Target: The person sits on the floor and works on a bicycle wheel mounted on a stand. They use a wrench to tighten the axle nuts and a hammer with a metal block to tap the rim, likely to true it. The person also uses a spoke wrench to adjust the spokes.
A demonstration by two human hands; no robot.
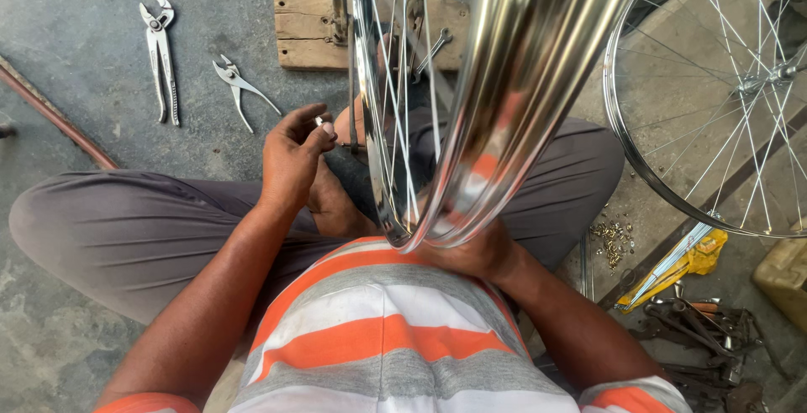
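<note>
My left hand (294, 156) pinches a small metal nipple (320, 121), light and easily dropped. My right hand (471, 253) grips the stiff, slick chrome rim (513, 85) from below.

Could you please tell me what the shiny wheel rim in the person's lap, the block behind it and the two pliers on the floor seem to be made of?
The shiny curved wheel rim looks like polished, probably chromed metal: it mirrors the orange stripes. The pale rectangular block looks like raw wood, with visible grain and cracks. The two silvery pliers seem bare steel, with a dull grey sheen.
</note>
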